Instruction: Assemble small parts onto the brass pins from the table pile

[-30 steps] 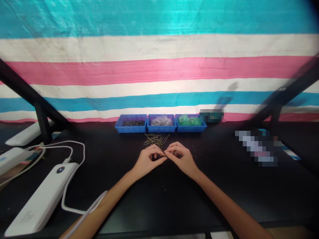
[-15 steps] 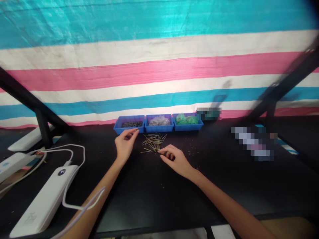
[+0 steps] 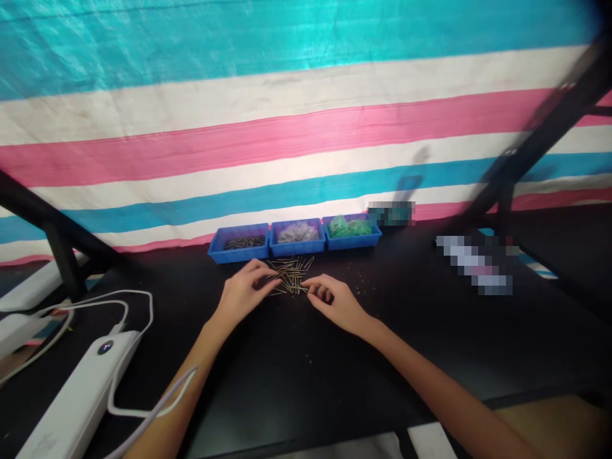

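A loose pile of thin brass-and-silver metal pins (image 3: 292, 273) lies on the black table in front of the blue bins. My left hand (image 3: 246, 287) reaches the pile's left edge, thumb and forefinger a little apart at the pins; nothing shows held between them. On the right front side of the pile is my right hand (image 3: 337, 303), fingers curled and thumb and forefinger brought together at the end of a thin pin. Behind my left hand, the left blue bin (image 3: 224, 256) contains many dark, thin metal pieces.
The middle blue bin (image 3: 299, 248) holds clear plastic bags, and the right blue bin (image 3: 354, 241) green ones. At left, a white power bank (image 3: 81, 395) trails cables (image 3: 152, 319) over my left forearm. Small bits (image 3: 366, 284) lie scattered at right. Black frame legs flank the table.
My left hand has moved from the front of the left bin down and right to the pile. My right hand stays at the pile's edge. The view has shifted slightly.
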`<act>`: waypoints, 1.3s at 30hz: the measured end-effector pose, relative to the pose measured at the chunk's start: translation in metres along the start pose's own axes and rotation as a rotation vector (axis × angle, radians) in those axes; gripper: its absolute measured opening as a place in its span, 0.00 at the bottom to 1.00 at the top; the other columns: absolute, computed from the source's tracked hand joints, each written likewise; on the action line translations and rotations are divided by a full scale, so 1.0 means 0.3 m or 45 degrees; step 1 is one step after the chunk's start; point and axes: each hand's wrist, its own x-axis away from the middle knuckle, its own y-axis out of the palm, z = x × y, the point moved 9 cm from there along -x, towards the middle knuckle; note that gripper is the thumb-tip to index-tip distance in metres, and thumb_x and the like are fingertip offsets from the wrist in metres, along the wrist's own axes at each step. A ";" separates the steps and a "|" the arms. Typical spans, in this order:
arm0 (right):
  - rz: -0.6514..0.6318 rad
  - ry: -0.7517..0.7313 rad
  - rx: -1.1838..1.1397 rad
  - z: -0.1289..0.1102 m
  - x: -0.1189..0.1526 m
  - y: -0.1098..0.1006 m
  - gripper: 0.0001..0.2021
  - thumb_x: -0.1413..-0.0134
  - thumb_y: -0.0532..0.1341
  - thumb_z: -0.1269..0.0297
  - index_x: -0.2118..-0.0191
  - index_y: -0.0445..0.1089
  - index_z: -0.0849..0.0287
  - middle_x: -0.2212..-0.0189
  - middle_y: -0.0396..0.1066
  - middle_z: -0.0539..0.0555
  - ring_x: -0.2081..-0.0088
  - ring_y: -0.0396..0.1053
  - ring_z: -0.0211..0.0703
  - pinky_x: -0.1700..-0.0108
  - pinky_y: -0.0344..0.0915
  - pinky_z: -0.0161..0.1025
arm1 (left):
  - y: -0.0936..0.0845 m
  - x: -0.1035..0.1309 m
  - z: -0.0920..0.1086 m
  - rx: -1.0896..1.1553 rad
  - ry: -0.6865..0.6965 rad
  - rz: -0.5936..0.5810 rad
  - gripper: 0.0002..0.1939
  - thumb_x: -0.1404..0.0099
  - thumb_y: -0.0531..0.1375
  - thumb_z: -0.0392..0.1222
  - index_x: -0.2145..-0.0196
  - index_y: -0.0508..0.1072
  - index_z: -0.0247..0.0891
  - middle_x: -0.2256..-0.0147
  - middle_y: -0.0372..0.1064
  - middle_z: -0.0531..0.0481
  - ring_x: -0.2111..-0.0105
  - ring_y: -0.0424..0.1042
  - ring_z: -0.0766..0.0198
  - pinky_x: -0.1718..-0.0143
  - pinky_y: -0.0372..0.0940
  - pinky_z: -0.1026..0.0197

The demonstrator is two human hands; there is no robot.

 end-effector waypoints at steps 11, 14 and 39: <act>-0.019 -0.012 0.073 -0.001 0.001 0.008 0.13 0.48 0.57 0.71 0.57 0.70 0.55 0.68 0.68 0.49 0.73 0.63 0.32 0.71 0.60 0.31 | 0.112 0.063 -0.047 -0.266 -0.098 -0.406 0.12 0.38 0.52 0.52 0.67 0.71 0.45 0.66 0.68 0.56 0.65 0.69 0.66 0.74 0.54 0.66; -0.027 -0.031 0.102 -0.009 0.002 0.009 0.13 0.49 0.57 0.72 0.57 0.70 0.55 0.68 0.68 0.49 0.72 0.63 0.32 0.70 0.60 0.31 | 0.111 0.062 -0.046 -0.252 -0.097 -0.373 0.11 0.37 0.51 0.50 0.67 0.70 0.45 0.65 0.68 0.56 0.68 0.69 0.68 0.75 0.53 0.66; -0.011 0.049 -0.075 -0.026 0.010 0.024 0.07 0.45 0.58 0.63 0.64 0.73 0.57 0.67 0.69 0.51 0.70 0.65 0.33 0.72 0.59 0.31 | 0.147 0.086 0.093 0.325 0.027 -0.308 0.11 0.40 0.56 0.50 0.69 0.73 0.41 0.69 0.67 0.53 0.77 0.60 0.70 0.76 0.55 0.67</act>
